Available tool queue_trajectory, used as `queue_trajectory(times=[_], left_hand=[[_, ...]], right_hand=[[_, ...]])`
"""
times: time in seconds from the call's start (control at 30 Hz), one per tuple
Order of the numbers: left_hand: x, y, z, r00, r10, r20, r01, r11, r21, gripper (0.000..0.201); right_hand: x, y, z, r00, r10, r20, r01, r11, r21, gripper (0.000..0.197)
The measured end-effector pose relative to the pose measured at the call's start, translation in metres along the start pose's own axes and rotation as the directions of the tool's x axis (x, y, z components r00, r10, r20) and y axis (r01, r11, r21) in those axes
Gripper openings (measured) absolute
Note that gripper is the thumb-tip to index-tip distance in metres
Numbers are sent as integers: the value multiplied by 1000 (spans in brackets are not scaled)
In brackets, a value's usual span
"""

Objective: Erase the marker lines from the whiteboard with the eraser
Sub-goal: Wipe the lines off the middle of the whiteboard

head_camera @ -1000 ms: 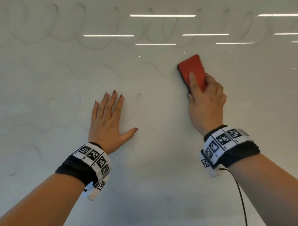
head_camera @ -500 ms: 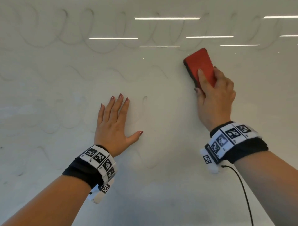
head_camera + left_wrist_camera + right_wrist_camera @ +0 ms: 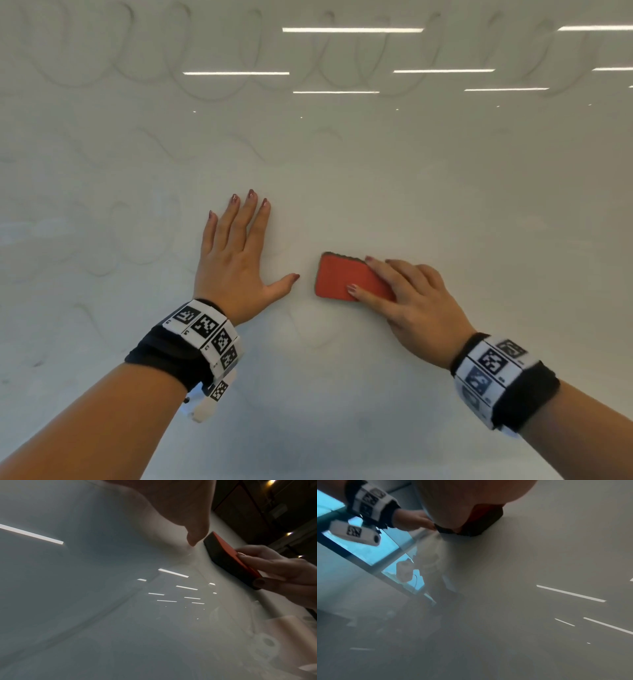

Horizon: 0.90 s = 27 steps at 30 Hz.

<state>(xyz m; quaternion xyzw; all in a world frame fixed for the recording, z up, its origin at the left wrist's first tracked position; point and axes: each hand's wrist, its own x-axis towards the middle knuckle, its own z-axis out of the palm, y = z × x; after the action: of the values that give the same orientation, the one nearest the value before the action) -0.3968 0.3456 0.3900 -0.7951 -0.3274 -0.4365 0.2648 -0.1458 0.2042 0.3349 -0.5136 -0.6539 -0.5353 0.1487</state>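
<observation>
A red eraser (image 3: 342,279) with a dark felt underside lies flat against the whiteboard (image 3: 411,192). My right hand (image 3: 404,301) grips it from the right, thumb on its near edge and fingers over its top. My left hand (image 3: 236,260) presses flat on the board just left of the eraser, fingers straight and thumb (image 3: 287,281) spread toward it with a small gap. In the left wrist view the eraser (image 3: 228,557) shows its black side, held by my right hand's fingers (image 3: 267,563). The right wrist view shows the eraser (image 3: 481,520) under my palm. Faint looping marker lines (image 3: 212,68) cross the board's top.
Pale smeared traces of loops (image 3: 113,240) remain at the board's left and middle. Ceiling light reflections (image 3: 352,30) streak the glossy surface. A window (image 3: 368,550) shows beyond the board's edge in the right wrist view.
My right hand has swept the eraser down and to the left, from upper right of the board to beside my left thumb. The left hand stays flat on the board.
</observation>
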Motion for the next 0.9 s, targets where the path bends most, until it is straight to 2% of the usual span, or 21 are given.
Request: queue_trajectory(times=[0.07, 0.13, 0.2, 0.27, 0.33, 0.4, 0.47, 0.5, 0.57, 0.6, 0.67, 0.7, 0.77, 0.83, 0.9], left_hand=[[0, -1, 0, 1000, 5, -3, -5, 1000, -3, 102], [0, -2, -1, 1000, 8, -8, -8, 1000, 2, 98], [0, -3, -1, 1000, 16, -14, -16, 1000, 2, 93], [-1, -4, 0, 1000, 20, -22, -20, 1000, -3, 89], [-1, -4, 1, 999, 25, -28, -25, 1000, -8, 87], [-1, -4, 2, 999, 24, -35, -24, 1000, -12, 86], [-1, -4, 2, 999, 21, -32, -21, 1000, -11, 86], [-1, -4, 2, 999, 19, -27, -19, 1000, -12, 86], [-1, -5, 2, 1000, 20, -18, -20, 1000, -11, 86], [-1, -5, 2, 1000, 20, -15, -20, 1000, -8, 86], [0, -4, 1, 1000, 18, -14, -18, 1000, -4, 87], [0, -4, 1, 1000, 17, -14, -17, 1000, -4, 87], [-1, -3, 2, 1000, 17, -20, -17, 1000, -10, 87], [-1, -3, 3, 999, 18, -37, -19, 1000, -21, 87], [-1, -4, 4, 999, 23, -48, -24, 999, -26, 86]], right_hand=[[-8, 11, -2, 999, 16, -29, -16, 1000, -15, 60], [-2, 17, -4, 992, 93, -90, -95, 995, -17, 59], [9, 13, -3, 954, 246, -171, -246, 969, 19, 58], [18, -1, 0, 892, 402, -207, -392, 915, 91, 59], [16, -22, 8, 865, 463, -196, -443, 886, 139, 61], [2, -48, 19, 918, 367, -152, -350, 928, 126, 63], [-25, -76, 29, 990, 134, -39, -129, 986, 107, 61], [-40, -89, 33, 999, 2, 33, -6, 994, 108, 57], [-66, -106, 37, 960, -214, 181, 194, 973, 121, 50], [-74, -108, 38, 930, -281, 238, 256, 958, 129, 47], [-77, -103, 38, 895, -343, 285, 319, 939, 127, 47], [-75, -98, 39, 899, -342, 273, 320, 940, 122, 48], [-66, -88, 36, 949, -253, 190, 233, 965, 121, 54], [-50, -78, 31, 993, -74, 96, 62, 990, 128, 61], [-34, -76, 27, 993, 110, 35, -114, 984, 136, 64]])
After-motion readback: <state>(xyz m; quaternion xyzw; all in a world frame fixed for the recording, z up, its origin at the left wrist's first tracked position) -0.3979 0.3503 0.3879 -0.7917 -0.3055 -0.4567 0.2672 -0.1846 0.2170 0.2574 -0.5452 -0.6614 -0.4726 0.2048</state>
